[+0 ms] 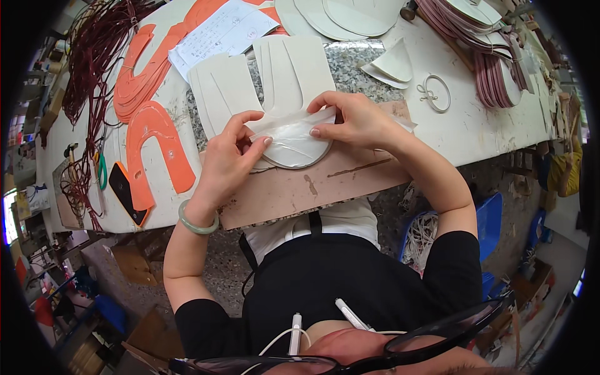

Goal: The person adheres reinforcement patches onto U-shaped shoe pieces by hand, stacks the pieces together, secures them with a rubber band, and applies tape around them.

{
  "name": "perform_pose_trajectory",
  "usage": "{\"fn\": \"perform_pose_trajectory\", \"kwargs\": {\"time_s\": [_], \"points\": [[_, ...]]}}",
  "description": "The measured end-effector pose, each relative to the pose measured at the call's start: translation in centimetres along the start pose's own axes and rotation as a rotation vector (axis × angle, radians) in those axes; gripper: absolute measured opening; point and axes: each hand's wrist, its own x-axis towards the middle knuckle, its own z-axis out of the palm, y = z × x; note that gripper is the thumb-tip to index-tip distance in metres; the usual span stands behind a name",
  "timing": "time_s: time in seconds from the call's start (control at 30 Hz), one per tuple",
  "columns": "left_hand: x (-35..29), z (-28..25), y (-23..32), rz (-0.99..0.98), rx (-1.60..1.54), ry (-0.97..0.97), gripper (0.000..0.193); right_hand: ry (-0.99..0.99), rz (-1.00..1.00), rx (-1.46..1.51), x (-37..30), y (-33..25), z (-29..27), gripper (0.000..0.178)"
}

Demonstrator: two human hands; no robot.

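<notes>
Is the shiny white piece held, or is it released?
Held: the left hand and right hand grip the shiny white piece, both thumbs against its face.

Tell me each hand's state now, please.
Left hand: closed, holding the white piece by its left side.
Right hand: closed, holding it by the right.

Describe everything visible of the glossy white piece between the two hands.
The glossy white piece looks thin, with a rounded edge toward the person and a shiny, creased, film-like surface. A duller, off-white band runs along its far side. The left hand touches its left side, thumb on top; the right hand pinches its right side. It sits over the near part of a pinkish-brown board. Whether the shiny layer is separate, I can't tell.
</notes>
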Motion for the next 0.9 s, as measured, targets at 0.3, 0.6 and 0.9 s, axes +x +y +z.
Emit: {"fn": "perform_pose_trajectory", "kwargs": {"time_s": [0.3,0.6,0.9], "points": [[-0.3,0.5,-0.5,0.025,-0.214,0.053,0.039,0.006,-0.051,0.027,-0.3,0.2,-0.2,0.039],[-2.0,0.3,1.7,0.192,-0.433,-0.01,0.043,0.122,-0.447,-0.144,-2.4,-2.0,0.4,0.043],[-3.3,1.8,2.3,-0.053,-0.613,-0.163,0.02,-0.034,-0.139,0.243,-3.4,-3.6,0.1,0.025]]}}
